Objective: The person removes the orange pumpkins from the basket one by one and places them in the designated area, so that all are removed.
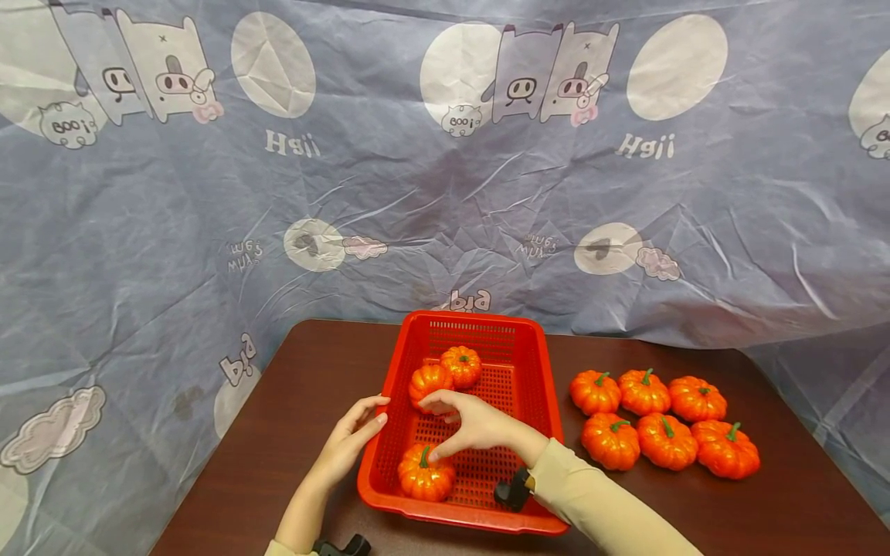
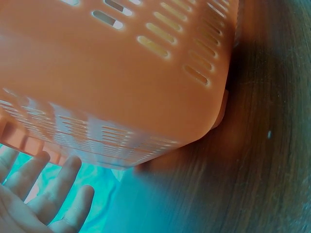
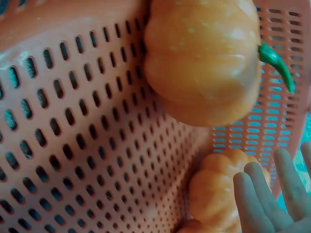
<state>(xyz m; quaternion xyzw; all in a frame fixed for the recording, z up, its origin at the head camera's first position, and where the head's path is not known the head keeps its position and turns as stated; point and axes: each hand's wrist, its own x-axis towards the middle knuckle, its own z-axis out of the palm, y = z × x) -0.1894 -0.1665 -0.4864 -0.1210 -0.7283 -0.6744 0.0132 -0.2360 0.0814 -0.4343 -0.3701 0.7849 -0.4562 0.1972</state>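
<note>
A red plastic basket (image 1: 549, 386) with slotted walls holds three small orange pumpkins. The front pumpkin (image 1: 426, 483) has a green stem and sits near the basket's left front corner; the left pumpkin (image 1: 426, 380) and the back pumpkin (image 1: 462, 364) sit close together farther back. Over the basket, my right hand (image 1: 476, 423) has its thumb and fingers spread apart, the thumb overlapping the front pumpkin beside its stem and the fingertips overlapping the left one. Nothing shows between them. My left hand (image 1: 348, 440) is at the basket's left rim, its fingers loosely extended along the outside (image 2: 48, 194).
To the right of the basket, several more pumpkins (image 1: 667, 440) stand in two rows on the dark brown table (image 1: 327, 363). Behind the table hangs a grey-blue printed cloth (image 1: 389, 193). A black wrist device (image 1: 513, 490) overlaps the basket's front right part.
</note>
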